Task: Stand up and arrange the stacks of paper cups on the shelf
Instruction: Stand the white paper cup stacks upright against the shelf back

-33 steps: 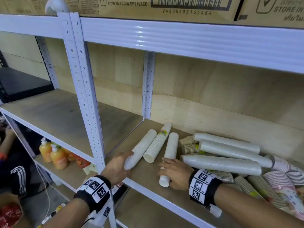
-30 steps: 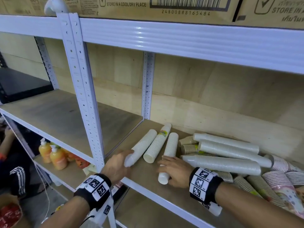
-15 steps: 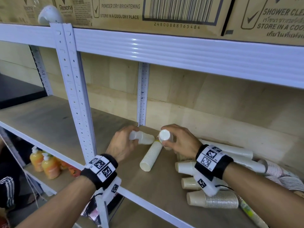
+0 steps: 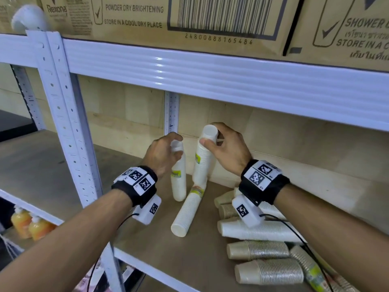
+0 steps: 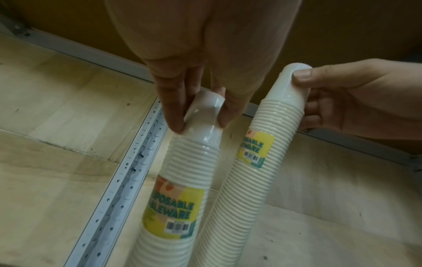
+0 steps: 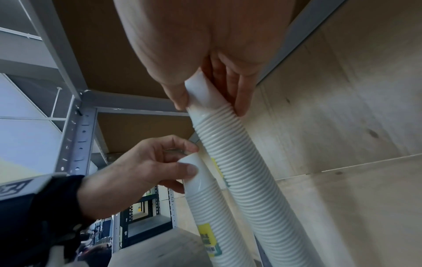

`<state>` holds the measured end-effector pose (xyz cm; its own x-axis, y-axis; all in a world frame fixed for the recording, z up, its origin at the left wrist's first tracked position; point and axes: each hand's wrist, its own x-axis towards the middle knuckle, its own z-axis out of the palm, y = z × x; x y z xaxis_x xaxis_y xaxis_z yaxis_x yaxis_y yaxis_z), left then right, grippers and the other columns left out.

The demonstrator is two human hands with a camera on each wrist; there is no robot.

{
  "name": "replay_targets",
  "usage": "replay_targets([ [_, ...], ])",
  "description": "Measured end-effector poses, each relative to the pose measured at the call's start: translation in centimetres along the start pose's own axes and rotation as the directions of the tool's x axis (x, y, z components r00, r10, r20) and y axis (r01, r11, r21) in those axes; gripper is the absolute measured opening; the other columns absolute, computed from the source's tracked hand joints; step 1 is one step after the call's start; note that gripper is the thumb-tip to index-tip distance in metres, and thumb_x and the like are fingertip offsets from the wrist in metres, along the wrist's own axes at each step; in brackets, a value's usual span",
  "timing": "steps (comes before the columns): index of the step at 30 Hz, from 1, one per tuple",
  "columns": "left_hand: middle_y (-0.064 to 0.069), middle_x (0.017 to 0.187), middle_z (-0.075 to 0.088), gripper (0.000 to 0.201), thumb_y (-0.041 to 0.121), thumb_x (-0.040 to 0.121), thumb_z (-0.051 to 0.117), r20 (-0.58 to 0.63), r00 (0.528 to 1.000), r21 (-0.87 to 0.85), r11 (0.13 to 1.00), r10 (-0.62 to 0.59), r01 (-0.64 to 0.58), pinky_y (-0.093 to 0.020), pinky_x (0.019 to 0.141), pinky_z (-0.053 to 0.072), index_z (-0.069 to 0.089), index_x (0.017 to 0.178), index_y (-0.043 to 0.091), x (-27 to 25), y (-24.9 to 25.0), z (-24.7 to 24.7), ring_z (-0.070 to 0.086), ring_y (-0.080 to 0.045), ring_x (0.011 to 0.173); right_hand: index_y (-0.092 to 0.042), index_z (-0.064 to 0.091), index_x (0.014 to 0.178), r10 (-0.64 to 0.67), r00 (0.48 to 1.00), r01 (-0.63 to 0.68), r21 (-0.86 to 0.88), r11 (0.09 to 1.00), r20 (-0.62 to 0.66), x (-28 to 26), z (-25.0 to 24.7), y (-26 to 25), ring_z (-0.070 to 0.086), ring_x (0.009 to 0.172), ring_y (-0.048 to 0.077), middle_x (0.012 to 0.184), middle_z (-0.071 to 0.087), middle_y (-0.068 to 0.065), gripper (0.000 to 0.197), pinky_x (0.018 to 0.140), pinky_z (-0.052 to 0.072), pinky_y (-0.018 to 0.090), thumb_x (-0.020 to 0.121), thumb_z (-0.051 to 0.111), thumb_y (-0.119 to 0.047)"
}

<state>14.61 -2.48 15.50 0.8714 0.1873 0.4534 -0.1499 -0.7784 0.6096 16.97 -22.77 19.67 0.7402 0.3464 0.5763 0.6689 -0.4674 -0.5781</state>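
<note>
Two tall white paper cup stacks stand nearly upright at the back of the wooden shelf [image 4: 151, 239]. My left hand [image 4: 175, 148] pinches the top cup of the left stack [image 4: 179, 178], whose yellow label [image 5: 173, 209] shows in the left wrist view. The top of the right stack [image 4: 203, 163] is held by my right hand [image 4: 208, 135], thumb in front. In the right wrist view the right stack [image 6: 242, 171] runs down from my fingers, with the left stack [image 6: 203, 207] beside it. A third white stack [image 4: 187, 211] lies flat in front of them.
Several white and brown cup stacks [image 4: 263, 230] lie piled at the right of the shelf. A white perforated post [image 4: 63, 123] stands at the left front. Cardboard boxes [image 4: 189, 17] sit on the shelf above. Orange bottles [image 4: 29, 226] are on the lower shelf.
Both hands have lifted one white stack each from lying flat near the front edge to nearly upright at the back. The camera has come closer to the shelf.
</note>
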Motion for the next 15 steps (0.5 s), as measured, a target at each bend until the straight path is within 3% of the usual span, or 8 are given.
replay_targets([
  [4, -0.002, 0.115, 0.067, 0.035, 0.021, 0.085, 0.066, -0.004, 0.999, 0.009, 0.999, -0.032, 0.032, -0.034, 0.085, 0.055, 0.059, 0.118, 0.029, 2.2, -0.1, -0.5, 0.063, -0.024, 0.095, -0.019, 0.059, 0.116, 0.042, 0.999, -0.042, 0.017, 0.999, -0.010, 2.1, 1.5, 0.2, 0.061, 0.094, 0.010, 0.104, 0.066, -0.008, 0.033, 0.082, 0.050, 0.024, 0.089, 0.066, -0.036],
  [9, 0.002, 0.122, 0.065, 0.035, 0.025, 0.087, 0.065, -0.038, 0.998, 0.044, 0.998, -0.046, 0.048, -0.032, 0.090, 0.052, 0.060, 0.121, 0.028, 4.0, -0.6, -0.9, 0.062, -0.023, 0.105, -0.016, 0.059, 0.118, 0.082, 0.996, -0.082, 0.017, 0.996, 0.022, 4.4, 4.2, 1.1, 0.057, 0.086, 0.006, 0.100, 0.063, -0.009, 0.035, 0.067, 0.039, 0.009, 0.090, 0.065, -0.035],
  [15, 0.004, 0.123, 0.066, 0.036, 0.030, 0.087, 0.064, -0.047, 0.996, 0.048, 0.995, -0.080, 0.082, -0.031, 0.090, 0.050, 0.060, 0.123, 0.029, 5.3, -1.8, -0.5, 0.062, -0.022, 0.108, -0.016, 0.059, 0.121, 0.170, 0.981, -0.173, 0.023, 0.985, 0.094, 6.1, 7.1, 2.5, 0.060, 0.089, 0.011, 0.104, 0.066, -0.004, 0.040, 0.070, 0.041, 0.017, 0.088, 0.066, -0.038],
])
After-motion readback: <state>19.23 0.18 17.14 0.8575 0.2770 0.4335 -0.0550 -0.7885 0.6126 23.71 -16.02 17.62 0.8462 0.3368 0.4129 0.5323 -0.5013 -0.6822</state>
